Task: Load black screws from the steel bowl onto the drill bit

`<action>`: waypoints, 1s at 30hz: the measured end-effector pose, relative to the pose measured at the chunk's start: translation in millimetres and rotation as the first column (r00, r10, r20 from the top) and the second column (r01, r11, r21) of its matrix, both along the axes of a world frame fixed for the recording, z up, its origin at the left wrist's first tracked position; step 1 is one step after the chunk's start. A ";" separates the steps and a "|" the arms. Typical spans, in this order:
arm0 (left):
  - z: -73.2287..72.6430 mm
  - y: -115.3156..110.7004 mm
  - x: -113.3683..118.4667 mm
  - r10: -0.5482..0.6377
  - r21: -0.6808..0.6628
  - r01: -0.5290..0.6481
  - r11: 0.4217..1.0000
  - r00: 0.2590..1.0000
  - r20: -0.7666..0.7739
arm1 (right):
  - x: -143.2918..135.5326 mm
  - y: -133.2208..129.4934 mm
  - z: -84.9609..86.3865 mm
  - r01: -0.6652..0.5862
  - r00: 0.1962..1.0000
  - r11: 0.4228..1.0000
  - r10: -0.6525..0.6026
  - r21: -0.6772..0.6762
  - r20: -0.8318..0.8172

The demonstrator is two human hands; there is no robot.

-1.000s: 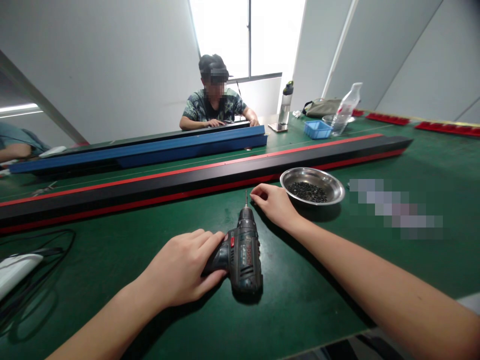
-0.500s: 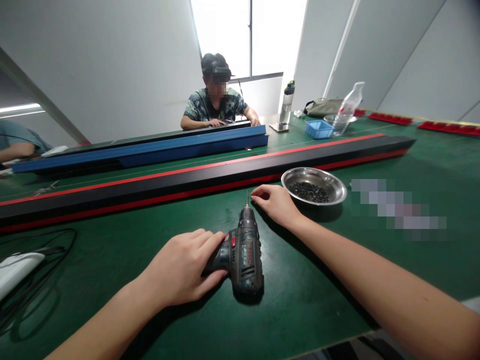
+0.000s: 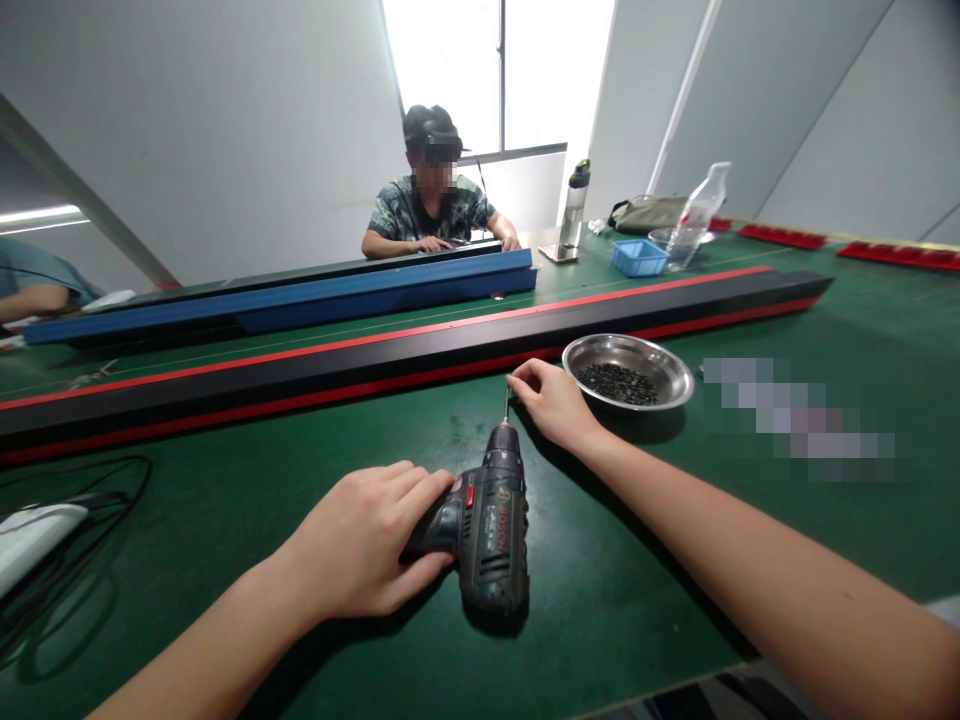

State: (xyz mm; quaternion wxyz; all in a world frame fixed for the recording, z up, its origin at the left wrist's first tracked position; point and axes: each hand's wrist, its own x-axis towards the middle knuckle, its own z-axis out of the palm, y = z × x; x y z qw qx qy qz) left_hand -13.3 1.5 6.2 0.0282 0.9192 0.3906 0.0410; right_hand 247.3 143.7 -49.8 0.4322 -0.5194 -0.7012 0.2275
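My left hand [image 3: 382, 535] is wrapped round the handle of a black cordless drill [image 3: 495, 530], which lies on its side low over the green table. Its thin metal bit points away from me, toward the long bar. My right hand [image 3: 551, 400] pinches with thumb and forefinger right at the tip of the bit; anything tiny between the fingertips is too small to make out. Just right of that hand stands a shallow steel bowl [image 3: 679, 385] with many small black screw-like pieces [image 3: 615, 383] in it.
A long black bar with red edges [image 3: 420, 350] crosses the table behind the drill. Beyond it lie blue bars [image 3: 390, 293], a blue basket [image 3: 637, 258] and bottles [image 3: 574, 210]. A co-worker [image 3: 427, 200] sits opposite. Cables [image 3: 112, 540] and a white device [image 3: 37, 540] lie at left.
The drill has turned slightly, its bit swinging right to meet my right fingertips. My right hand has shifted a little to the right and stays pinched.
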 end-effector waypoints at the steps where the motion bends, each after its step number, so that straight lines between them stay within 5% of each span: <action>1: 0.3 0.0 0.0 -0.003 -0.003 0.003 1.000 1.000 0.003 | -0.2 0.9 -0.4 0.007 1.000 1.000 -0.007 0.001 0.007; 30: -1.5 0.0 0.0 -0.003 -0.007 0.003 1.000 1.000 -0.006 | -1.9 0.7 0.9 0.028 0.996 0.999 -0.027 -0.019 0.088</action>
